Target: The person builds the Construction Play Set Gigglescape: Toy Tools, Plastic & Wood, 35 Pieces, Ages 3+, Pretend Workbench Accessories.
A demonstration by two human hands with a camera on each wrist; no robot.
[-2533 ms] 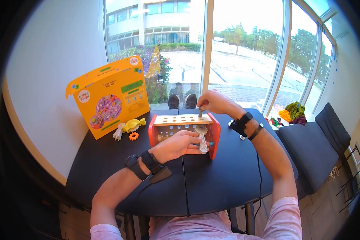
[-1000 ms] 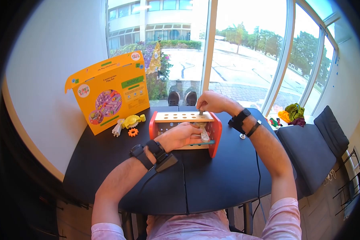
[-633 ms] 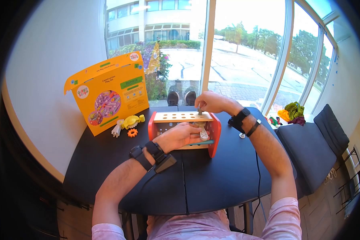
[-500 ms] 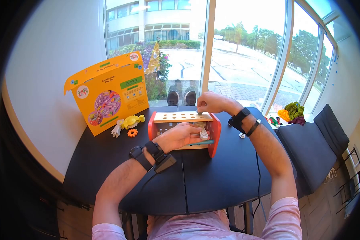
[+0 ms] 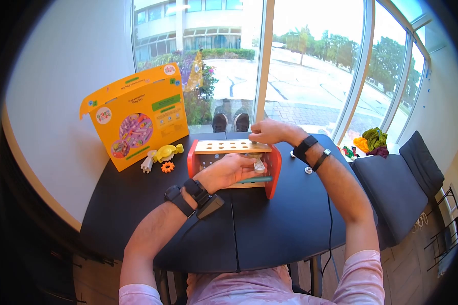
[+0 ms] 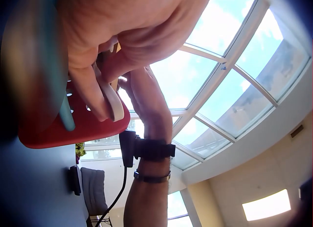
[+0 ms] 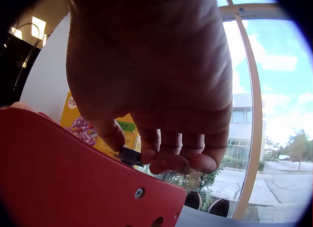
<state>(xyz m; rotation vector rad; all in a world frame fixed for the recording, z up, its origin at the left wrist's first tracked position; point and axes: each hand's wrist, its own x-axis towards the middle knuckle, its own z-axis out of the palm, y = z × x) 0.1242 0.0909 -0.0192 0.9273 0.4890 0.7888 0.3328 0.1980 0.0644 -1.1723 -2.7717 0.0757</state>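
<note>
A toy workbench with red side panels (image 5: 274, 175) and a pale wooden top board (image 5: 224, 147) full of holes stands on the table. My right hand (image 5: 274, 131) is over the board's right end. Between its thumb and forefinger it pinches the grey head of a bolt (image 7: 129, 156), right at the board; the other fingers are bent. My left hand (image 5: 220, 171) reaches into the bench from the front and holds a light grey toy wrench (image 5: 259, 166) under the board. Its fingers (image 6: 88, 92) lie along the wrench. A teal rod (image 5: 257, 180) crosses low inside the bench.
On the black table (image 5: 198, 244), an orange toy gear (image 5: 168, 167), yellow toy piece (image 5: 167, 152) and whitish piece (image 5: 147, 161) lie beside a yellow box (image 5: 137, 117). Small white pieces (image 5: 308, 171) lie to the right, near a black cable (image 5: 331, 223).
The bolt's shank stood above the board earlier; it has gone down, and my right hand has lowered with it. My left hand has pushed the wrench further in under the board.
</note>
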